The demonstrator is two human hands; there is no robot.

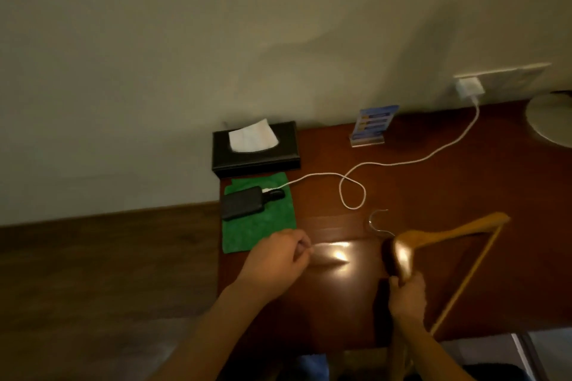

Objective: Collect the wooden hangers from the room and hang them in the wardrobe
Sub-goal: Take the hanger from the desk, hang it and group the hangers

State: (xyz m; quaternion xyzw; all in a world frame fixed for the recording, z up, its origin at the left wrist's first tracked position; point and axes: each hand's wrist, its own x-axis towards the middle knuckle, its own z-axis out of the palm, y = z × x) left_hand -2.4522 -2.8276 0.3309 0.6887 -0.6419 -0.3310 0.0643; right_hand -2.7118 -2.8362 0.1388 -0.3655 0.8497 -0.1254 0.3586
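A wooden hanger (445, 233) with a metal hook (378, 223) is lifted just above the dark red desk (433, 182). My right hand (407, 300) grips one of its curved arms near the desk's front edge. The hanger's bar slants down to the right of that hand. My left hand (278, 260) hovers over the desk's left part, beside the green cloth, with the fingers curled in and nothing visible in them. The wardrobe is not in view.
A black tissue box (255, 148) sits at the desk's back left. In front of it a dark device (244, 202) lies on a green cloth (272, 226), fed by a white cable (402, 161) from a wall charger (469, 88). A blue card stand (373, 125) and lamp base (554, 119) stand behind.
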